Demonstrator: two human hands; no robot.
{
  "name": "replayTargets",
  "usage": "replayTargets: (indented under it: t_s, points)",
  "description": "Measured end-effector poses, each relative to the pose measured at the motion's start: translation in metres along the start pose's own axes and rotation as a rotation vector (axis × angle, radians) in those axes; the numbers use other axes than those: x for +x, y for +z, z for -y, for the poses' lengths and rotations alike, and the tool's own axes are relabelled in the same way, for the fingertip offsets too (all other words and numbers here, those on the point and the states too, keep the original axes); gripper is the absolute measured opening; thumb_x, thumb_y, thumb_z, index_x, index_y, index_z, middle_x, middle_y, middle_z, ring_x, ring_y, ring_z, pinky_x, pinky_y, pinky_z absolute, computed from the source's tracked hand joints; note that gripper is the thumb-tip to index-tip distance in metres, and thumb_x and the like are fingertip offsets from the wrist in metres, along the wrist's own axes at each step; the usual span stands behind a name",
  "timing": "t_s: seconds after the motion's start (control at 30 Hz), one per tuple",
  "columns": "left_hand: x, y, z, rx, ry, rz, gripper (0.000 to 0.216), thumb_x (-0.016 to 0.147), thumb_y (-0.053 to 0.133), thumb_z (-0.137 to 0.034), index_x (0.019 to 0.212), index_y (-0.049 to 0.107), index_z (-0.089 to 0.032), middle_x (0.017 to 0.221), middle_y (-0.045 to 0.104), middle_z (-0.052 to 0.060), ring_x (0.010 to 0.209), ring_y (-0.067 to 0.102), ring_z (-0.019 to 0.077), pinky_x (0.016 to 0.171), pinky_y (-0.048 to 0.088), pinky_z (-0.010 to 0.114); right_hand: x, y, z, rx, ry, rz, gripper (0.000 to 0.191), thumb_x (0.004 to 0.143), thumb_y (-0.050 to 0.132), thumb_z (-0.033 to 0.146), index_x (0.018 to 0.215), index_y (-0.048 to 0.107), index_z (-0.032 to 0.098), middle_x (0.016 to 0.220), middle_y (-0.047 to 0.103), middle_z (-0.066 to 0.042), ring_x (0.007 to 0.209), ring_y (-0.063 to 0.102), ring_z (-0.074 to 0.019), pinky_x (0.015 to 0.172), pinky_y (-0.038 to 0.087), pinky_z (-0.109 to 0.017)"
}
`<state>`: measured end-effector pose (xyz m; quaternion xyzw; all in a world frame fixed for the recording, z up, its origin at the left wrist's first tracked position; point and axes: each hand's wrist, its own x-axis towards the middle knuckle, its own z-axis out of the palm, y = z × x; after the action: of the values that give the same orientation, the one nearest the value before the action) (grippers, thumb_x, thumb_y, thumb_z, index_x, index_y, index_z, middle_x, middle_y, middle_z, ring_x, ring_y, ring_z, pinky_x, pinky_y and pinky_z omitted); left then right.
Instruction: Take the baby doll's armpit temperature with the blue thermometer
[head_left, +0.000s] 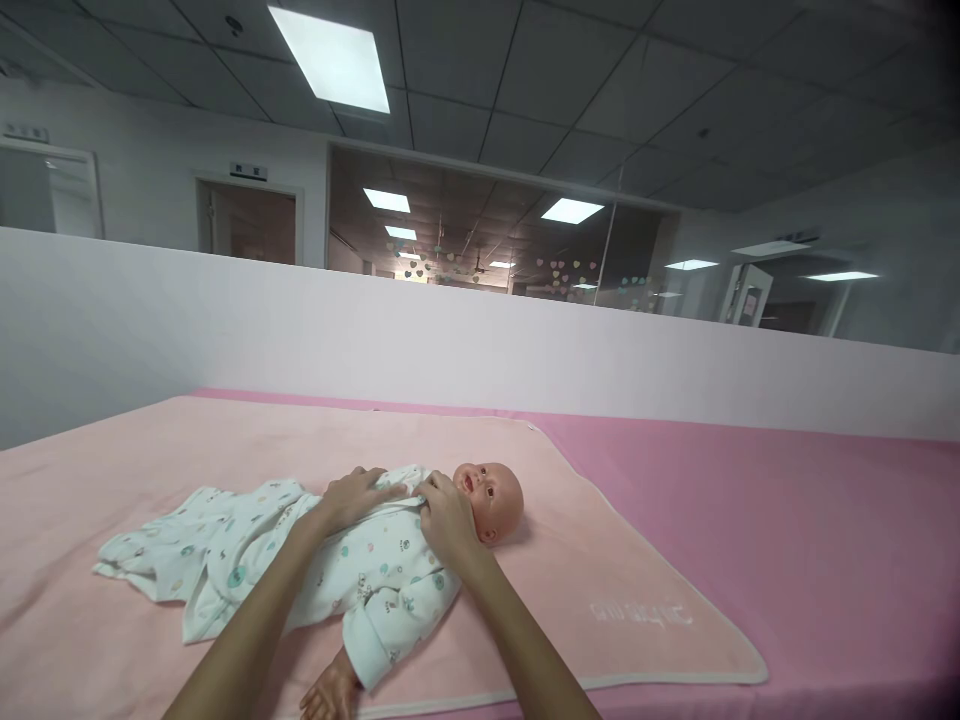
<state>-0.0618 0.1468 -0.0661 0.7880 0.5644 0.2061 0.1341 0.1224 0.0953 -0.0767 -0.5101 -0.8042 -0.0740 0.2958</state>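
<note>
A baby doll (491, 497) lies on its back on a light pink blanket (615, 560), head to the right. It wears a white printed romper (375, 580) whose legs trail off to the left. My left hand (352, 497) rests on the doll's chest with its fingers pressed on the fabric near the collar. Just under the doll's chin, my right hand (446, 520) pinches the romper's neck edge. One bare doll hand (330, 690) sticks out of a sleeve at the bottom.
The blanket lies on a darker pink surface (825, 520) that runs on to the right. A low white partition wall (450, 340) stands behind it. Beyond are office glass walls and ceiling lights.
</note>
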Motion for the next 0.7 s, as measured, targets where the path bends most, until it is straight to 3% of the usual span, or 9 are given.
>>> replayTargets:
  t_s: [0.13, 0.27, 0.33, 0.43, 0.57, 0.63, 0.7]
  points:
    - [0.009, 0.001, -0.002, -0.045, -0.082, 0.037, 0.06, 0.077, 0.017, -0.061, 0.086, 0.061, -0.02, 0.089, 0.064, 0.009, 0.081, 0.058, 0.027, 0.071, 0.04, 0.035, -0.023, 0.004, -0.005, -0.061, -0.072, -0.094, 0.03, 0.067, 0.04, 0.001, 0.077, 0.061, 0.02, 0.082, 0.057, -0.002, 0.083, 0.046, -0.0155, 0.079, 0.031, -0.027]
    - [0.009, 0.02, -0.003, 0.139, -0.125, -0.158, 0.061, 0.073, 0.027, -0.063, 0.105, 0.054, -0.018, 0.104, 0.057, 0.014, 0.096, 0.053, 0.0317, 0.083, 0.034, 0.044, -0.035, -0.005, -0.023, -0.013, -0.106, -0.209, 0.031, 0.065, 0.041, 0.001, 0.079, 0.061, 0.021, 0.085, 0.06, -0.001, 0.085, 0.046, -0.0156, 0.091, 0.025, -0.032]
    - [0.007, 0.027, -0.003, 0.164, -0.093, -0.192, 0.06, 0.073, 0.03, -0.061, 0.11, 0.051, -0.018, 0.107, 0.055, 0.014, 0.101, 0.05, 0.0309, 0.087, 0.031, 0.044, -0.027, -0.017, -0.039, 0.047, -0.026, -0.305, 0.028, 0.068, 0.041, 0.005, 0.078, 0.062, 0.019, 0.085, 0.06, -0.002, 0.087, 0.047, -0.0157, 0.093, 0.023, -0.032]
    - [0.005, 0.03, 0.0, 0.13, -0.073, -0.177, 0.059, 0.073, 0.031, -0.06, 0.112, 0.05, -0.02, 0.108, 0.055, 0.013, 0.101, 0.049, 0.0292, 0.088, 0.029, 0.043, -0.006, -0.038, -0.069, 0.234, 0.236, -0.388, 0.023, 0.071, 0.042, 0.013, 0.079, 0.063, 0.017, 0.088, 0.062, -0.004, 0.093, 0.048, -0.0168, 0.095, 0.023, -0.031]
    - [0.005, 0.027, 0.001, 0.123, -0.082, -0.176, 0.06, 0.072, 0.032, -0.062, 0.112, 0.05, -0.02, 0.109, 0.054, 0.012, 0.102, 0.049, 0.0295, 0.089, 0.029, 0.043, 0.017, -0.048, -0.099, 0.744, 0.522, -0.134, 0.027, 0.072, 0.047, 0.034, 0.077, 0.065, 0.015, 0.086, 0.065, -0.006, 0.087, 0.054, -0.0193, 0.083, 0.036, -0.03]
    - [0.006, 0.027, 0.001, 0.122, -0.085, -0.18, 0.061, 0.071, 0.032, -0.062, 0.111, 0.05, -0.021, 0.109, 0.055, 0.012, 0.102, 0.049, 0.0295, 0.089, 0.029, 0.043, 0.02, -0.047, -0.107, 0.857, 0.551, -0.045, 0.036, 0.071, 0.046, 0.044, 0.069, 0.065, 0.013, 0.074, 0.066, -0.006, 0.073, 0.058, -0.0181, 0.072, 0.041, -0.028]
    - [0.005, 0.026, 0.001, 0.114, -0.082, -0.181, 0.06, 0.071, 0.032, -0.063, 0.109, 0.051, -0.021, 0.109, 0.055, 0.012, 0.1, 0.05, 0.0288, 0.089, 0.03, 0.042, 0.019, -0.046, -0.11, 0.903, 0.55, -0.042, 0.04, 0.069, 0.047, 0.048, 0.062, 0.063, 0.013, 0.066, 0.064, -0.005, 0.065, 0.058, -0.0162, 0.067, 0.042, -0.027]
